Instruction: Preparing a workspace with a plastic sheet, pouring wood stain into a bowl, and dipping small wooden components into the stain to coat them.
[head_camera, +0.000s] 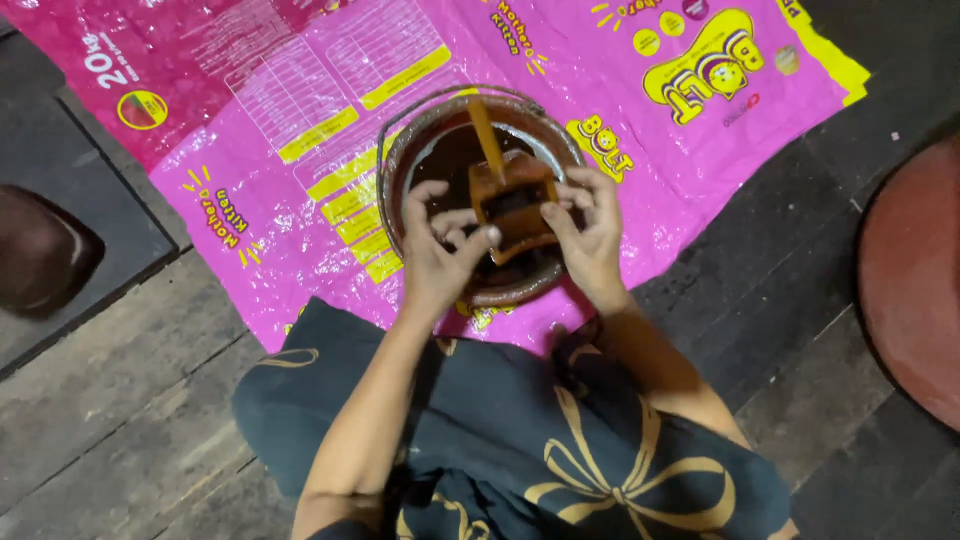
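Floor (120, 400) was dark worn planks, person sat on it looking straight down. A big pink plastic feed-type sack (300, 150) was laid flat across the boards, printed side up, likely as a drip sheet, since the messy work sat right on it. Dark cloth with a gold bow pattern (560, 440) covered the lap at bottom of frame, just touching the sack's near edge. A large round reddish-brown object (915, 280) sat at the right edge, well apart; a dark rounded thing (40, 250) at the left edge, too dim to identify.

The round bucket (400, 160) stood upright on the sack, directly ahead of the knees, holding dark brown liquid. Wire handle looked folded down along the far rim.

Both hands were over the bucket's near half. Left hand (435, 255) and right hand (590, 235) were each closed on a side of a small brown-coated boxy piece (515, 205), fingers pinching it from left and right, thumbs on the near face. It was held above the liquid, inside the rim, so any drips would fall back in. A thin brown strip or stream (485, 130) ran from it toward the far rim; couldn't tell which.
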